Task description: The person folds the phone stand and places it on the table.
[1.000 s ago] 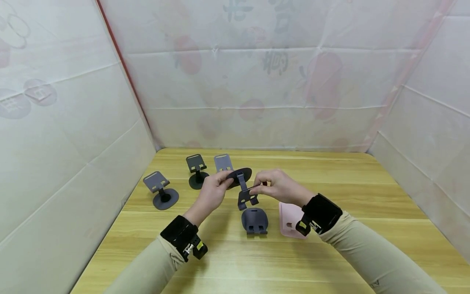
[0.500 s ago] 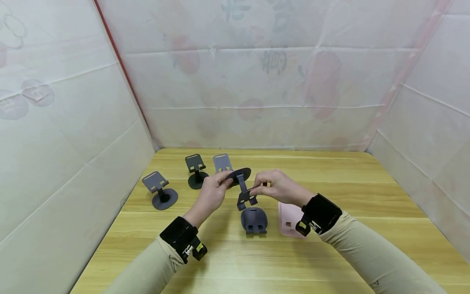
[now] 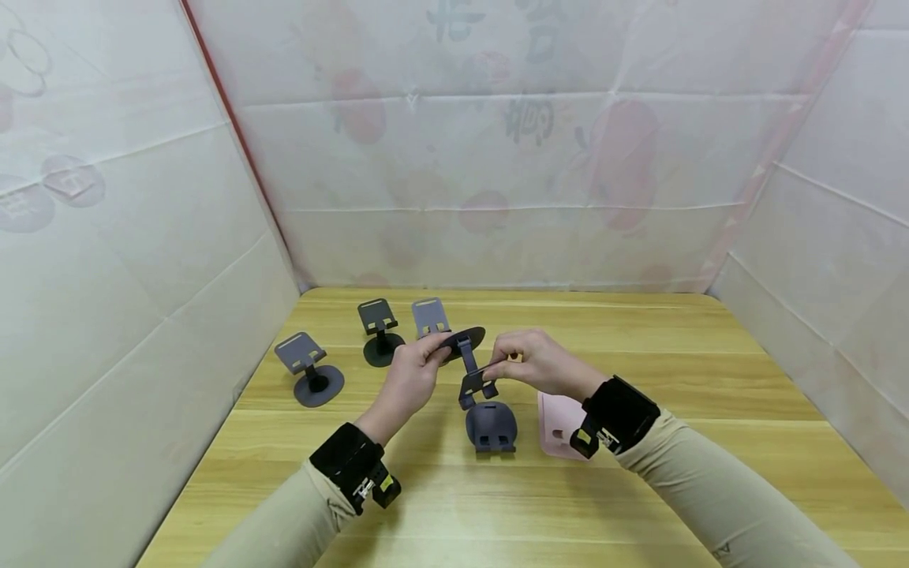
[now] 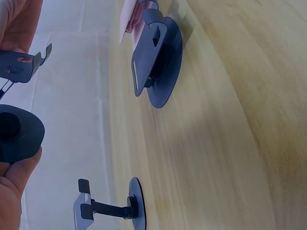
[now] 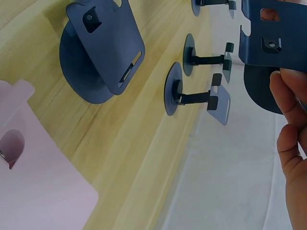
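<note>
- left hand (image 3: 408, 379) pinches the round base of a dark metal phone stand (image 3: 469, 364), held above the wooden table (image 3: 639, 489).
- right hand (image 3: 534, 361) pinches its slotted plate.
- no legible writing.

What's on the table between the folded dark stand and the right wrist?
A pink stand lies flat there, beside the folded dark stand and partly under the right wrist, clearest in the head view.

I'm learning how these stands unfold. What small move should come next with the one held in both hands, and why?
Probably swing the cradle plate further open with the right hand while the left hand steadies the round base. The three stands behind already stand unfolded; this one hangs mid-air, arm half bent.
</note>
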